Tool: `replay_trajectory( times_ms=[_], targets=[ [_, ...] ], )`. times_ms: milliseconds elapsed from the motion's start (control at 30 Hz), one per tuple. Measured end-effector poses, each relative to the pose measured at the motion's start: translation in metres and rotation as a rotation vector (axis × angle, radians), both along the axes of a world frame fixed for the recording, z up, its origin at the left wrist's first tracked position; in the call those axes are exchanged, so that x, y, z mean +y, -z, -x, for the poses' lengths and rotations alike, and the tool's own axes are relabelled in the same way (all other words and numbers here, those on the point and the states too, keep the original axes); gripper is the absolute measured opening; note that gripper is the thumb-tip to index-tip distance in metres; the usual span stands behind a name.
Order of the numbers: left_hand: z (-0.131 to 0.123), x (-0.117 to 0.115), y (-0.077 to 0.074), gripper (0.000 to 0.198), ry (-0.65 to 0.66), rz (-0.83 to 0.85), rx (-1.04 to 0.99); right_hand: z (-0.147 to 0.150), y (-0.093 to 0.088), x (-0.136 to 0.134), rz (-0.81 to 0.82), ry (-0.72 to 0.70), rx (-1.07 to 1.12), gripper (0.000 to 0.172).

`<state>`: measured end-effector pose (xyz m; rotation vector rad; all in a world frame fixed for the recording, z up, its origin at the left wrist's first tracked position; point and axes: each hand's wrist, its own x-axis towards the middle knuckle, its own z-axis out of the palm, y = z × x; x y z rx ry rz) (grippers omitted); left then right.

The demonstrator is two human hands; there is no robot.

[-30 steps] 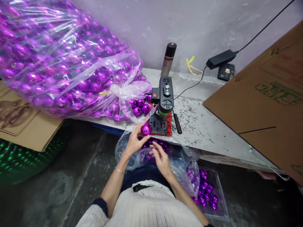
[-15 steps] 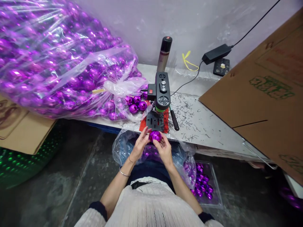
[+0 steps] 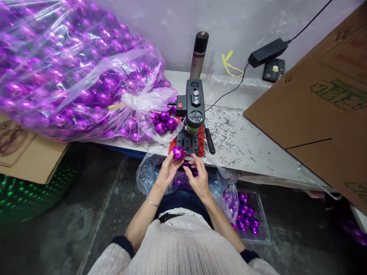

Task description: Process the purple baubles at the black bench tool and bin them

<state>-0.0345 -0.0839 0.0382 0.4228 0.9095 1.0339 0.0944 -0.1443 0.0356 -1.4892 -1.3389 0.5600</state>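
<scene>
A shiny purple faceted ball (image 3: 178,153) is held in the fingers of my left hand (image 3: 168,170), just in front of the base plate of a small black drill press (image 3: 195,103). Beside it, my right hand (image 3: 198,178) is off the ball, its fingers apart and slightly curled. Below both hands, more purple balls lie in an open clear plastic bag (image 3: 146,177) spread over my lap. Several purple balls (image 3: 161,127) sit on the table left of the press. The press has a lever (image 3: 210,141) on its right side and stands on a red mat (image 3: 201,141).
A huge clear bag of purple balls (image 3: 71,76) fills the table's left side. Black shavings (image 3: 225,130) litter the white table at right. A cardboard box (image 3: 309,114) juts in from the right. A clear tray (image 3: 262,214) with purple balls is at lower right. A power adapter (image 3: 268,52) lies behind.
The ball has moved from between both hands up and left, staying in my left hand. My right hand has let go of it and its fingers have spread. The view has shifted slightly.
</scene>
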Motion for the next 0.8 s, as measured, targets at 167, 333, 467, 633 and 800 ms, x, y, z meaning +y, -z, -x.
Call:
replay_trajectory(
  times_ms=[167,333,467,633,800],
  targets=[
    [-0.002,0.028,0.004,0.058,-0.130,-0.237,0.311,-0.016,0.013,-0.014,0.040,-0.054,-0.036,0.029],
    [-0.017,0.058,0.012,0.064,-0.057,-0.513,0.652,-0.024,0.027,-0.029,0.042,-0.095,-0.160,0.027],
    [-0.018,0.071,0.015,0.055,0.036,-0.715,0.960,-0.025,0.031,-0.038,0.041,-0.110,-0.226,0.027],
    [-0.013,0.075,0.012,0.054,0.104,-0.939,1.170,-0.025,0.036,-0.043,0.036,-0.094,-0.259,0.027],
    [-0.023,0.079,0.018,0.057,0.092,-1.025,1.225,-0.031,0.030,-0.038,-0.009,-0.083,-0.278,0.026]
  ],
)
